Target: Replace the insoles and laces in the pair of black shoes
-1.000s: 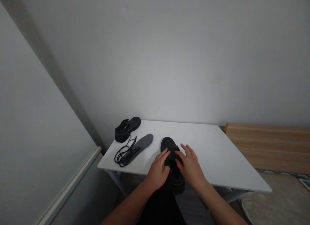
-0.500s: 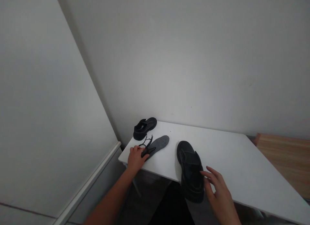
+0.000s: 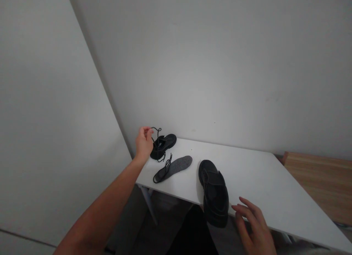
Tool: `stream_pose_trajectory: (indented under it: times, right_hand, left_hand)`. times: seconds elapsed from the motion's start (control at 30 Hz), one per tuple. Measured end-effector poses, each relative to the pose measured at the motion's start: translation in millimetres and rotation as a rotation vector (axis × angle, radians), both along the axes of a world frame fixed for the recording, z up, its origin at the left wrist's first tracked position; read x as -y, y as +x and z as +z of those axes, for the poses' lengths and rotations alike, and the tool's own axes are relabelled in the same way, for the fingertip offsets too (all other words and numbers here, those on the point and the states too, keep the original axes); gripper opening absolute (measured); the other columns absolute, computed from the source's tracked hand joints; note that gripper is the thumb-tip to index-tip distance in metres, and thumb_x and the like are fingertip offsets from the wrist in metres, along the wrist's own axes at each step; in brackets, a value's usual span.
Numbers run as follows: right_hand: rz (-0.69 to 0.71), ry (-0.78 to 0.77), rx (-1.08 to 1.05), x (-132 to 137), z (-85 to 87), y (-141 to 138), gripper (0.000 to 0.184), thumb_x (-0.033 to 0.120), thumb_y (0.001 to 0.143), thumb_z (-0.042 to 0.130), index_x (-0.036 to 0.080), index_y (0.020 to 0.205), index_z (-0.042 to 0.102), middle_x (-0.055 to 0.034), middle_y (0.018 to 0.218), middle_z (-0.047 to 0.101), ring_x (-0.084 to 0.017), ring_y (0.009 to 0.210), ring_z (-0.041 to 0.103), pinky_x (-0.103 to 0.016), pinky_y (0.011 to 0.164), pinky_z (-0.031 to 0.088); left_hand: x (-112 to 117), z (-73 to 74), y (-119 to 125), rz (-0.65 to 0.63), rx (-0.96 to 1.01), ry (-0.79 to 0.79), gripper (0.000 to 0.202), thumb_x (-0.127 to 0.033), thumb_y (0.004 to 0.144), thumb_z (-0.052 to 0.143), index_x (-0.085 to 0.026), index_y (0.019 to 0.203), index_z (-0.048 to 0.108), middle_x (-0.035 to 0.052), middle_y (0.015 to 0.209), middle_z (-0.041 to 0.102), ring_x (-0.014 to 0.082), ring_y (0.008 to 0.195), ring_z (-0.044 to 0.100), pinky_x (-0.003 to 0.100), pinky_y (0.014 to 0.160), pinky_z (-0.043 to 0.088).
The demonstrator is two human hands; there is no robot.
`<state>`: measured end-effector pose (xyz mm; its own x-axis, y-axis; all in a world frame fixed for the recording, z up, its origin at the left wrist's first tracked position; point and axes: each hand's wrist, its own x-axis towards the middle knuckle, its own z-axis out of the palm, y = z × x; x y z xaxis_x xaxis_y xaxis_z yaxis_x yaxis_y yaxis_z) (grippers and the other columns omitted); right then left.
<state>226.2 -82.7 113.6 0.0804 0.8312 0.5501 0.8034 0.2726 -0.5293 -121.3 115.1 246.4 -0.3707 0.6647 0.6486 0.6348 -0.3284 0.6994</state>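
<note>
My left hand [image 3: 143,140] is raised above the table's left end, fingers pinched on a black shoelace [image 3: 158,137] that hangs from it in front of the far black shoe [image 3: 164,146]. Another black lace [image 3: 162,170] lies looped on the table, partly over a grey insole [image 3: 177,163]. A second black shoe [image 3: 213,191] lies nearer me, its heel over the table's front edge. My right hand [image 3: 254,227] hovers just right of that shoe, fingers spread and holding nothing.
The white table [image 3: 255,181] stands against a pale wall. A wooden surface [image 3: 319,185] adjoins it on the right. A white panel with a ledge fills the left side.
My left hand left the near shoe, went to the laces beside the insole and lifted one up. My right hand let go of the shoe. The view swung left.
</note>
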Motion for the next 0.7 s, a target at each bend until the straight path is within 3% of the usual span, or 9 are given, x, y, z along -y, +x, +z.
stream_pose_trajectory:
  times: [0.13,0.23,0.3,0.4,0.47,0.53,0.6,0.7]
  right_hand:
    - [0.047,0.03,-0.03,4,5.5,-8,0.017,0.03,0.085,0.043,0.026,0.096,0.056,-0.007,0.117,0.047,-0.023,0.103,0.054,-0.04,0.08,0.051]
    - [0.025,0.059,-0.116,1,22.7,-17,0.018,0.032,0.085,0.045,0.026,0.099,0.054,-0.0074,0.117,0.047,-0.023,0.099,0.054,-0.043,0.08,0.05]
    - [-0.002,0.085,-0.233,-7,46.9,-27,0.025,0.034,0.083,0.047,0.025,0.106,0.051,-0.0086,0.119,0.045,-0.021,0.095,0.055,-0.043,0.08,0.05]
    - [0.075,0.112,-0.454,-24,99.8,-47,0.045,0.038,0.078,0.056,0.024,0.118,0.043,-0.0106,0.124,0.041,-0.022,0.106,0.05,-0.04,0.084,0.049]
    - [0.293,-0.039,-0.565,-32,136.0,-62,0.045,0.041,0.077,0.058,0.024,0.115,0.044,-0.0086,0.118,0.046,-0.021,0.107,0.049,-0.038,0.087,0.047]
    - [0.58,-0.253,-0.649,-35,163.5,-71,0.026,0.042,0.081,0.052,0.021,0.098,0.052,-0.0045,0.095,0.055,-0.017,0.092,0.054,-0.037,0.087,0.046]
    - [0.768,-0.426,-0.805,-32,178.5,-70,0.025,0.042,0.086,0.045,0.02,0.079,0.052,0.0022,0.065,0.049,-0.011,0.065,0.052,-0.033,0.075,0.05]
    - [0.759,-0.568,-0.992,-25,179.4,-39,0.031,0.046,0.084,0.047,0.02,0.068,0.048,0.0079,0.051,0.03,-0.006,0.042,0.03,-0.021,0.043,0.04]
  left_hand:
    - [1,55.2,7,-0.135,0.023,0.199,0.022,-0.034,0.086,0.044,-0.017,0.098,0.052,0.0037,0.093,0.061,0.0102,0.076,0.058,0.023,0.069,0.045]
    - [25,79.5,24,-0.277,-0.07,0.211,0.023,-0.036,0.085,0.047,-0.017,0.094,0.056,0.0015,0.082,0.06,0.0094,0.07,0.056,0.023,0.065,0.045]
    - [51,90.4,41,-0.328,-0.206,0.183,0.024,-0.038,0.081,0.053,-0.017,0.087,0.061,-0.0003,0.075,0.059,0.0086,0.063,0.053,0.022,0.063,0.045]
    - [94,102.6,74,-0.469,-0.417,0.124,0.022,-0.04,0.078,0.058,-0.021,0.082,0.067,-0.0016,0.067,0.057,0.0103,0.065,0.052,0.023,0.064,0.044]
    - [115,108.2,94,-0.659,-0.53,0.026,0.02,-0.039,0.078,0.056,-0.024,0.081,0.069,-0.002,0.065,0.058,0.0112,0.067,0.053,0.023,0.065,0.044]
    - [127,110.7,106,-0.819,-0.586,-0.091,0.02,-0.038,0.079,0.055,-0.025,0.08,0.069,-0.0022,0.066,0.06,0.0107,0.066,0.054,0.021,0.063,0.043]
    - [130,109.7,107,-0.894,-0.551,-0.229,0.022,-0.039,0.079,0.054,-0.023,0.081,0.07,-0.0022,0.065,0.061,0.0093,0.059,0.051,0.019,0.055,0.04]
    - [123,101.1,89,-0.929,-0.422,-0.497,0.03,-0.045,0.079,0.051,-0.021,0.083,0.069,-0.0026,0.06,0.056,0.0081,0.051,0.044,0.018,0.046,0.034]
